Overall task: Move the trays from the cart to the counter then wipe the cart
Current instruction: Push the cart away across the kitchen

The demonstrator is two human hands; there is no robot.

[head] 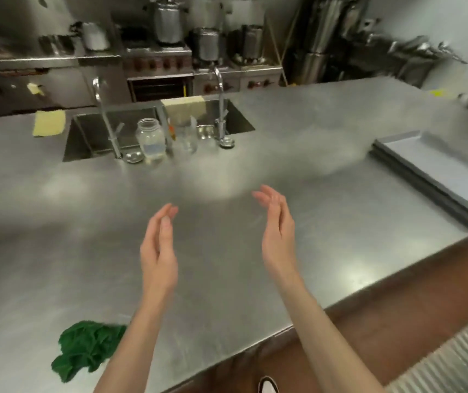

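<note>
Both hands [159,248] [276,231] hover empty above brushed-steel counter [57,222]; flat trays [437,171] stacked.

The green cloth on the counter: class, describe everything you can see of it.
The green cloth is dark green and looks like soft towelling. It lies crumpled in a loose heap, not folded or spread, on the steel counter near its front edge, at the lower left of the view. It rests on the counter alone; neither hand touches it. The left forearm passes just to its right and hides a little of its edge.
</note>
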